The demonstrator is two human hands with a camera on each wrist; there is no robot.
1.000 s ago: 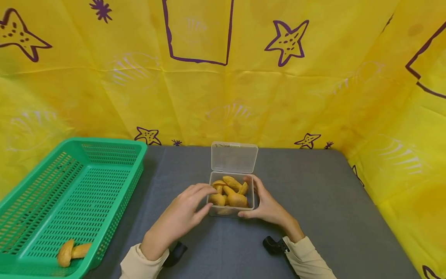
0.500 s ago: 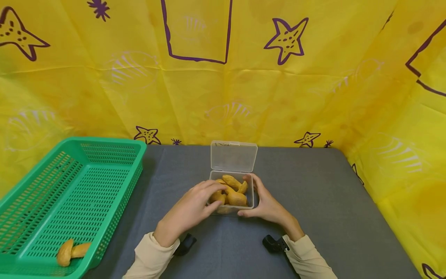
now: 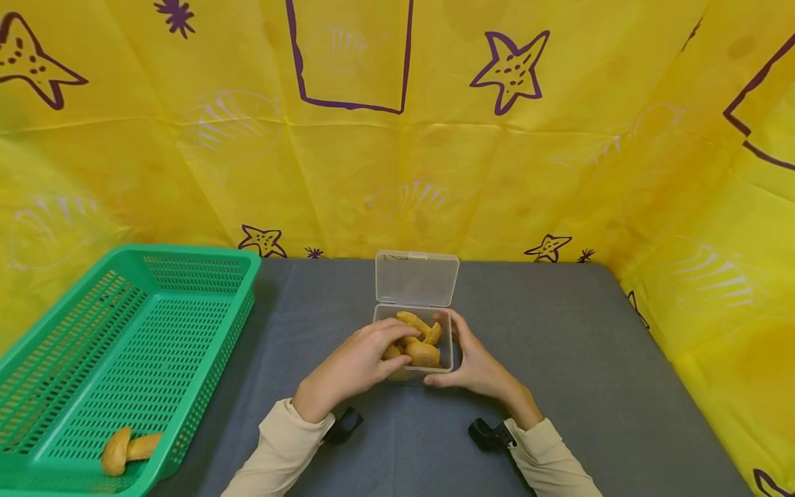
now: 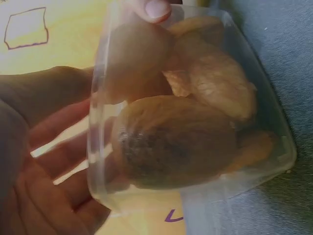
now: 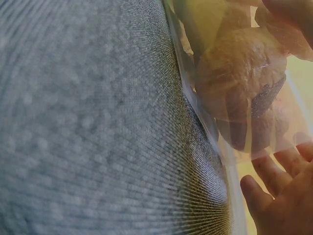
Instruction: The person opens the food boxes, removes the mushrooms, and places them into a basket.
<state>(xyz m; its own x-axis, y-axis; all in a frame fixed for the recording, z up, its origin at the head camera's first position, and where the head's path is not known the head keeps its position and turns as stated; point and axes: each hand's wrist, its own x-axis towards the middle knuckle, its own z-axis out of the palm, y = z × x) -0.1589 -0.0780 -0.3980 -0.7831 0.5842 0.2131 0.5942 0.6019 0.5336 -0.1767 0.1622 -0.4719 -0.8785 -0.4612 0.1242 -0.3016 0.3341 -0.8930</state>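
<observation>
Shifted right over the box (image 3: 417, 370) the right hand (image 3: 477, 369) grips, the left hand (image 3: 360, 360), grasp unclear, bends by a mushroom (image 3: 410, 319) slanting lengthwise front-right.

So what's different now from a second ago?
The left-hand grip moved rightward, from the left edge of the clear box to over the mushrooms inside; whether it pinches one is unclear. The right-hand grip stays on the box's right side; the open lid, green basket and its mushroom look unchanged.

The left grip (image 3: 361, 355) partly hides the boxed mushrooms (image 3: 424, 355).
</observation>
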